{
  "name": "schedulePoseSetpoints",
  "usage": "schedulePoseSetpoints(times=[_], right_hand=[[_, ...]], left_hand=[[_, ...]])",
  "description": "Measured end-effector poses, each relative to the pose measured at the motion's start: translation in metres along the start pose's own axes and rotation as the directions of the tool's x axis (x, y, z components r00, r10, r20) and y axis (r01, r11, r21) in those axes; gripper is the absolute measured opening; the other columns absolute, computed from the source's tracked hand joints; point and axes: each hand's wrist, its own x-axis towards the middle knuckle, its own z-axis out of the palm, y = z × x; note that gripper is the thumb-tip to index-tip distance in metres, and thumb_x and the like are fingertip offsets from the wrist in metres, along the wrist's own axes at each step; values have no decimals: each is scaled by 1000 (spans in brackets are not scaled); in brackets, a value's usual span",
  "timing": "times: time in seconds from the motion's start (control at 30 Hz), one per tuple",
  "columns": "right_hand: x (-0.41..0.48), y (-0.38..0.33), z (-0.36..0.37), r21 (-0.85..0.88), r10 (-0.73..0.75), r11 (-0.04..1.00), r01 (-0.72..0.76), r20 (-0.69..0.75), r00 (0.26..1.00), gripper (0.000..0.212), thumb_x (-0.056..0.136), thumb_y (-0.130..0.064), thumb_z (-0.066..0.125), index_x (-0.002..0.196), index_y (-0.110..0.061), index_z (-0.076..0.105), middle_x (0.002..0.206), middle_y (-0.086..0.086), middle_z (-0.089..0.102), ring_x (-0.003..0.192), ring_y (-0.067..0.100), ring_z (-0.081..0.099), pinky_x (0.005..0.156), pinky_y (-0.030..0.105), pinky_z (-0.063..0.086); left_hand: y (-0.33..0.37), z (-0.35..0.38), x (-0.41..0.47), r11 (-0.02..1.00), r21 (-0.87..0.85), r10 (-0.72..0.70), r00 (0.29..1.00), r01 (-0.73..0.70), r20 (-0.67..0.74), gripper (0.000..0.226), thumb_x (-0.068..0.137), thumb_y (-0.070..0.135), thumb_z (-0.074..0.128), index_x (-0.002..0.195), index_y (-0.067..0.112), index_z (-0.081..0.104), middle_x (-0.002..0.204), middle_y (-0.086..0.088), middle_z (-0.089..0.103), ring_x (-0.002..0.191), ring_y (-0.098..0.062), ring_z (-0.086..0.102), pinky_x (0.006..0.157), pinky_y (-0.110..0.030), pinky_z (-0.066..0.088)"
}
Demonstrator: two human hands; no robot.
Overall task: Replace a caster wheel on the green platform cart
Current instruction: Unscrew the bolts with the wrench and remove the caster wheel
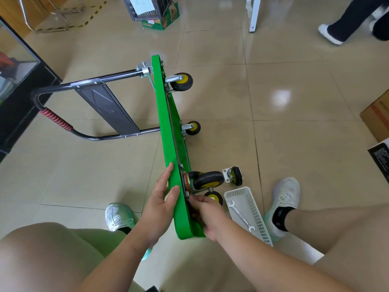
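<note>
The green platform cart (168, 127) stands on its long edge on the tiled floor, its black handle (88, 106) folded out to the left. Its wheels point right. My left hand (163, 199) lies flat against the deck's near end, fingers straight. My right hand (205, 216) reaches to the underside beside the near caster wheel (207, 179), fingertips pinching something small at the mounting plate; what it is stays hidden. A loose caster wheel (234, 175) lies on the floor just right of it.
A white plastic basket (255, 218) holding a double-ended wrench (241, 216) sits by my right shoe. A cardboard box (376, 119) stands at the right edge, a dark cabinet (19, 98) at the left. Another person's legs (353, 20) are at far right.
</note>
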Motion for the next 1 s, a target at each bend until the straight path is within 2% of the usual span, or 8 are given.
schedulePoseSetpoints(times=[0.13,0.23,0.33,0.5,0.67,0.73,0.87,1.0], right_hand=[[0,-2,2,22,13,1000,-12,-20,1000,17,97,-10,64,113,-8,70,106,16,74,98,33,66,83,45,57],[-2,-2,4,29,35,999,-34,-26,999,15,97,-14,65,110,-9,71,91,12,75,80,28,67,69,35,56],[0,-1,3,-12,15,1000,-16,-45,999,15,96,-18,69,106,-7,71,82,9,73,70,23,65,66,34,56],[-2,-3,3,7,22,1000,-21,-60,998,17,97,-10,66,113,-6,68,98,16,74,86,31,66,74,43,59],[-2,-3,1,9,32,999,-31,-49,998,23,95,-17,71,113,-5,68,101,17,74,96,33,64,101,56,50],[-2,-2,-1,-22,28,999,-29,-61,998,19,94,-19,71,108,-6,69,97,15,75,93,32,63,97,52,54],[-4,-5,-1,-27,60,998,-62,-68,996,9,96,-13,67,104,-10,71,82,9,77,80,27,67,66,37,61],[-3,-7,2,-20,62,998,-64,-67,996,18,95,-12,66,113,-10,68,107,18,76,98,35,69,85,47,60]], left_hand=[[4,0,0,1000,23,10,1000,-9,-30,59,110,18,49,134,73,48,138,5,68,116,-14,71,92,-26,59],[8,0,4,971,219,112,992,-97,-56,54,108,19,54,133,66,51,155,11,47,140,-8,50,116,-33,44],[19,0,16,873,442,241,970,-207,-22,44,100,32,66,125,65,51,156,20,24,144,19,22,121,-16,24],[35,6,34,733,673,122,992,-100,15,43,90,35,77,117,60,55,154,30,2,139,-28,48,115,-43,46],[33,5,33,728,685,45,999,-28,-7,60,80,35,83,123,61,49,166,22,-10,147,-27,43,104,-27,43],[32,5,34,699,715,29,1000,-26,9,69,76,37,85,132,57,50,171,12,-11,151,-25,37,102,-22,38],[32,5,37,643,765,11,999,-32,33,85,70,40,86,143,52,44,171,9,-9,142,-28,47,102,-24,40],[29,3,38,632,774,-3,999,-29,39,86,71,38,83,145,51,40,169,12,-13,136,-29,52,99,-22,40]])
